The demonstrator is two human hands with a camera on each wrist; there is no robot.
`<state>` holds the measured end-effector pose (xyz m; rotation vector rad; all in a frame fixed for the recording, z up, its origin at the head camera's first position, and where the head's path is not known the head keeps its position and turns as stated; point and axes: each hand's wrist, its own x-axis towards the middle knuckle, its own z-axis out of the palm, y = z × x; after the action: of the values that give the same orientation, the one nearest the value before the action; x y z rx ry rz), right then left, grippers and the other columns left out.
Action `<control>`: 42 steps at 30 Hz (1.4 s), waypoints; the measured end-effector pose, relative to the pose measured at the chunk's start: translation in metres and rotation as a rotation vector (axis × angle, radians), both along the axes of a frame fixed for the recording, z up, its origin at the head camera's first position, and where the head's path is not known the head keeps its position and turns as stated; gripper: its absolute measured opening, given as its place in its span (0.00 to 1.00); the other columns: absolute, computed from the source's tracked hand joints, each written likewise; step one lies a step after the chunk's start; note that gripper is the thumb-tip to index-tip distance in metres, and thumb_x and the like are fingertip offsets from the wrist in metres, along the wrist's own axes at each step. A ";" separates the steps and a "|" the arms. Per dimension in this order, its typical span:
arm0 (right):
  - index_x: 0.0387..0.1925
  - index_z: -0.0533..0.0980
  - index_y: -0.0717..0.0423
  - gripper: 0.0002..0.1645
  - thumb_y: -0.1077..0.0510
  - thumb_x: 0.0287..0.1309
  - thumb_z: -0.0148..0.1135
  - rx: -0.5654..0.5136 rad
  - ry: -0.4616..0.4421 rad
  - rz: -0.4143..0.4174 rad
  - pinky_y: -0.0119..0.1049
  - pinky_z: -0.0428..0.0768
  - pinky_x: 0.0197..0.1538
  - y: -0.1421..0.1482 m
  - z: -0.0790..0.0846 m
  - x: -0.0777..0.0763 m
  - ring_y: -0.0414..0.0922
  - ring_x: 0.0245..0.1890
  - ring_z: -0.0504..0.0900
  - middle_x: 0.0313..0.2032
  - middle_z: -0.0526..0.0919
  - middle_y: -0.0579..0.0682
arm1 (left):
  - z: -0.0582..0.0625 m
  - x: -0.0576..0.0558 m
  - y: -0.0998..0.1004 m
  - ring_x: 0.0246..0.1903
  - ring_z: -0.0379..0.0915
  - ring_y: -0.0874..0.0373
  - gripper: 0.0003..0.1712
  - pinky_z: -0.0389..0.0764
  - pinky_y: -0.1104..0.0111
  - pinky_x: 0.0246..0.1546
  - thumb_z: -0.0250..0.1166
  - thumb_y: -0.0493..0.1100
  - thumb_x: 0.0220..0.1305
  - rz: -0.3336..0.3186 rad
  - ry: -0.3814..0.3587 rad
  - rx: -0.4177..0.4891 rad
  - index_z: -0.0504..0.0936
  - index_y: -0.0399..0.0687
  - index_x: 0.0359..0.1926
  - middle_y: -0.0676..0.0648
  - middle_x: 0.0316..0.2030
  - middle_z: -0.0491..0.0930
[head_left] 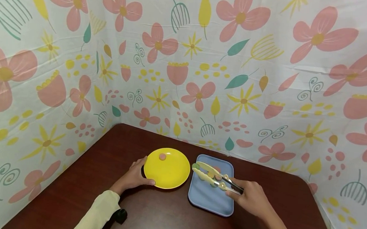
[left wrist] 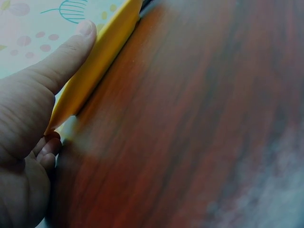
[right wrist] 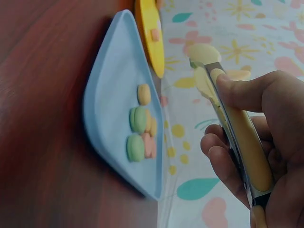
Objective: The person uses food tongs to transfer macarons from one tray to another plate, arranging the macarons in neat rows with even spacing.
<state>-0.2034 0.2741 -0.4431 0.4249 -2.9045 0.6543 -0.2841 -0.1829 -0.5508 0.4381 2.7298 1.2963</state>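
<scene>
My left hand holds the left rim of a round yellow plate, thumb at the near edge and fingers farther round. One small pink macaron lies on that plate. In my right hand are tongs with cream-coloured tips, gripped by thumb and fingers. Between the tips sits a green macaron, raised over the left edge of a blue tray. Several macarons rest on the tray, among them a green one, a pink one and a yellow one.
Plate and tray stand side by side on a dark brown wooden table. Behind and to the left hangs a floral cloth along the table edges. A black object shows by the left sleeve.
</scene>
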 end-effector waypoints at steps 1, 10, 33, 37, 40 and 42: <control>0.57 0.84 0.56 0.31 0.45 0.54 0.78 0.001 0.004 0.005 0.30 0.66 0.23 -0.002 0.000 -0.003 0.34 0.17 0.65 0.20 0.77 0.35 | 0.000 0.000 0.000 0.77 0.41 0.33 0.75 0.50 0.34 0.71 0.81 0.65 0.46 0.000 0.001 0.001 0.46 0.40 0.81 0.35 0.78 0.52; 0.60 0.82 0.54 0.35 0.44 0.53 0.78 0.014 0.004 0.031 0.31 0.64 0.24 -0.026 0.005 -0.026 0.37 0.19 0.66 0.18 0.77 0.38 | 0.003 0.001 0.001 0.76 0.44 0.33 0.74 0.52 0.35 0.71 0.82 0.64 0.46 0.007 0.005 0.000 0.47 0.39 0.81 0.35 0.78 0.52; 0.60 0.82 0.56 0.32 0.47 0.58 0.75 -0.014 -0.008 0.153 0.33 0.65 0.24 -0.075 -0.020 -0.083 0.38 0.15 0.62 0.13 0.73 0.38 | 0.006 0.001 0.002 0.76 0.44 0.34 0.75 0.56 0.36 0.69 0.81 0.67 0.45 0.018 -0.016 -0.013 0.47 0.41 0.82 0.37 0.79 0.51; 0.59 0.82 0.56 0.31 0.47 0.57 0.76 -0.003 0.002 0.160 0.34 0.66 0.27 -0.083 -0.027 -0.088 0.38 0.18 0.64 0.16 0.76 0.38 | 0.004 0.001 0.002 0.75 0.45 0.35 0.75 0.56 0.36 0.69 0.81 0.67 0.45 0.020 -0.014 -0.013 0.47 0.41 0.82 0.37 0.79 0.51; 0.58 0.83 0.56 0.31 0.46 0.56 0.76 0.011 0.010 0.158 0.34 0.66 0.27 -0.088 -0.033 -0.091 0.38 0.18 0.65 0.19 0.80 0.40 | 0.003 0.000 0.002 0.76 0.45 0.35 0.75 0.55 0.36 0.70 0.81 0.67 0.45 0.020 -0.013 -0.014 0.47 0.41 0.82 0.37 0.79 0.51; 0.58 0.84 0.55 0.30 0.46 0.56 0.76 0.009 0.008 0.153 0.34 0.67 0.28 -0.092 -0.035 -0.093 0.38 0.19 0.67 0.24 0.85 0.44 | 0.003 0.000 0.001 0.76 0.45 0.35 0.75 0.54 0.35 0.70 0.81 0.66 0.45 0.016 -0.012 -0.009 0.47 0.41 0.82 0.37 0.79 0.51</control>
<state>-0.2961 0.1822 -0.4786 0.6551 -2.8890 0.6584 -0.2837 -0.1816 -0.5483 0.4068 2.7346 1.2850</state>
